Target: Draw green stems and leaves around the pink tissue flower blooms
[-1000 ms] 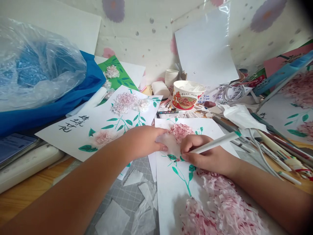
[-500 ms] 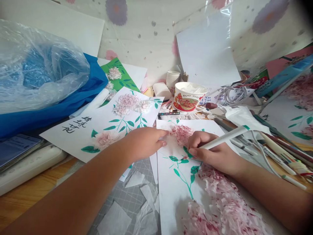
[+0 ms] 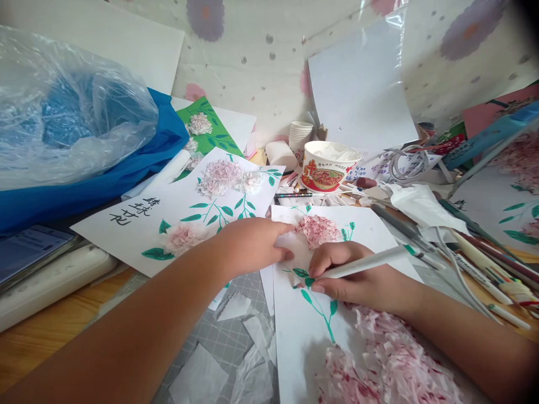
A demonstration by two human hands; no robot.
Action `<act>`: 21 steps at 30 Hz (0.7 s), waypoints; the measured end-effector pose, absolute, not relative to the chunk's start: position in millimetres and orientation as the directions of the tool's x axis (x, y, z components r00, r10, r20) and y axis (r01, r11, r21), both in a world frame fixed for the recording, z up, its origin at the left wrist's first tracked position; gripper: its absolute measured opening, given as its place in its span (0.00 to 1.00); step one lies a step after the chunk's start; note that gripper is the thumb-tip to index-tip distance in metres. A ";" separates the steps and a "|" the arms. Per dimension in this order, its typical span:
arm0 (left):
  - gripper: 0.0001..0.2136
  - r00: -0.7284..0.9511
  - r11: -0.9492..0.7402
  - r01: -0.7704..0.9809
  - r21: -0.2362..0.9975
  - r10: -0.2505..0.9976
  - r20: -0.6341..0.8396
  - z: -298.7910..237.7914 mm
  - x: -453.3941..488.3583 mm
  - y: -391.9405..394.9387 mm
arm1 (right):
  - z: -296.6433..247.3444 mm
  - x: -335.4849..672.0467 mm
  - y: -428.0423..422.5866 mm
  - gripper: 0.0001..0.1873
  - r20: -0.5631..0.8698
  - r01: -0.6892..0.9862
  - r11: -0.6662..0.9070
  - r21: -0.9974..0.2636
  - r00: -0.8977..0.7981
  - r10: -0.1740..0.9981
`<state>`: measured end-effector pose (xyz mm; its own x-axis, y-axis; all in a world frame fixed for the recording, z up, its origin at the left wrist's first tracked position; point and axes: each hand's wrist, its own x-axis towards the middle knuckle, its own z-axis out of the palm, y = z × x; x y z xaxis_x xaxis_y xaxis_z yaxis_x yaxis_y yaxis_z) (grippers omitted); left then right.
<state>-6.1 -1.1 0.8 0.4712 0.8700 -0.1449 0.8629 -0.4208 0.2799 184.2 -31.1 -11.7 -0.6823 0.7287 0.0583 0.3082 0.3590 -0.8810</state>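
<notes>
My right hand (image 3: pixel 349 275) is closed around a white marker pen (image 3: pixel 364 262) with a green end. Its tip points down at the green leaves drawn on a white sheet (image 3: pixel 295 342). My left hand (image 3: pixel 256 241) lies on that sheet's left edge, fingers stretched out, holding nothing. Just beyond the hands sits a pink crumpled-paper flower (image 3: pixel 317 230). Larger pink paper flowers (image 3: pixel 404 353) fill the near part of the sheet. To the left, partly under my left arm, another white sheet (image 3: pixel 122 241) carries paper flowers, drawn leaves and black brush characters.
A paper noodle bowl (image 3: pixel 326 168) and stacked paper cups (image 3: pixel 300 134) stand behind the sheet. Pens and a cable crowd the right side, near a white plastic packet (image 3: pixel 425 205). Tissue scraps (image 3: pixel 200 373) lie on a grey cutting mat (image 3: pixel 206 336). A clear plastic bag (image 3: pixel 96 106) bulges at the left.
My right hand has moved left and slightly down with the marker pen, uncovering small leaves beside the far pink flower. My left hand stays on the sheet's edge. The view has shifted slightly.
</notes>
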 end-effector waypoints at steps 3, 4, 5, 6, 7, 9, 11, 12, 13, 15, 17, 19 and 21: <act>0.23 0.473 -0.425 0.862 0.275 0.870 -0.138 1.0 -6.1 -1.2 | -11.8 183.9 -30.5 0.05 0.076 0.304 0.387 -0.871 -0.693 0.717; 0.23 0.477 -0.429 0.860 0.276 0.868 -0.137 1.0 -6.1 -1.3 | -11.7 183.7 -30.5 0.05 0.078 0.304 0.391 -0.869 -0.696 0.714; 0.23 0.481 -0.433 0.858 0.277 0.866 -0.137 1.0 -6.0 -1.5 | -11.6 183.6 -30.5 0.05 0.078 0.304 0.393 -0.868 -0.698 0.712; 0.23 0.485 -0.436 0.856 0.277 0.864 -0.139 0.9 -6.1 -1.6 | -11.5 183.4 -30.6 0.05 0.079 0.304 0.396 -0.867 -0.699 0.710; 0.22 0.489 -0.440 0.854 0.277 0.862 -0.136 0.8 -6.2 -1.7 | -11.4 183.2 -30.7 0.04 0.083 0.303 0.401 -0.864 -0.701 0.708; 0.22 0.495 -0.449 0.850 0.277 0.859 -0.128 0.6 -6.5 -1.8 | -11.3 182.9 -30.9 0.04 0.096 0.301 0.419 -0.857 -0.705 0.703; 0.21 0.503 -0.457 0.845 0.276 0.856 -0.123 0.2 -7.1 -1.6 | -11.5 182.8 -31.4 0.04 0.106 0.308 0.440 -0.843 -0.708 0.698; 0.20 0.506 -0.460 0.843 0.277 0.854 -0.121 0.1 -7.3 -1.5 | -11.8 182.9 -31.6 0.04 0.111 0.311 0.453 -0.836 -0.711 0.694; 0.20 0.506 -0.460 0.843 0.278 0.854 -0.121 0.0 -7.3 -1.3 | -12.2 183.0 -31.9 0.04 0.115 0.315 0.465 -0.828 -0.714 0.690; 0.18 0.507 -0.459 0.843 0.280 0.853 -0.128 0.1 -7.1 -1.3 | -13.4 183.1 -32.3 0.04 0.120 0.320 0.485 -0.814 -0.725 0.679; 0.17 0.512 -0.463 0.841 0.278 0.849 -0.134 0.4 -6.5 -1.4 | -14.7 182.6 -32.4 0.05 0.124 0.316 0.495 -0.810 -0.732 0.670; 0.16 0.518 -0.470 0.840 0.272 0.844 -0.138 0.5 -6.0 -1.7 | -15.6 181.5 -32.1 0.05 0.126 0.311 0.493 -0.813 -0.732 0.669; 0.17 0.524 -0.478 0.837 0.267 0.842 -0.133 0.1 -6.0 -1.8 | -15.6 180.5 -31.9 0.05 0.123 0.308 0.483 -0.820 -0.728 0.674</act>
<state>-6.0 -1.8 0.1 0.5236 0.8415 -0.1332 0.8366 -0.4783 0.2670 180.5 -31.9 -15.6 -0.7283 0.6740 0.1235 0.3076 0.4826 -0.8201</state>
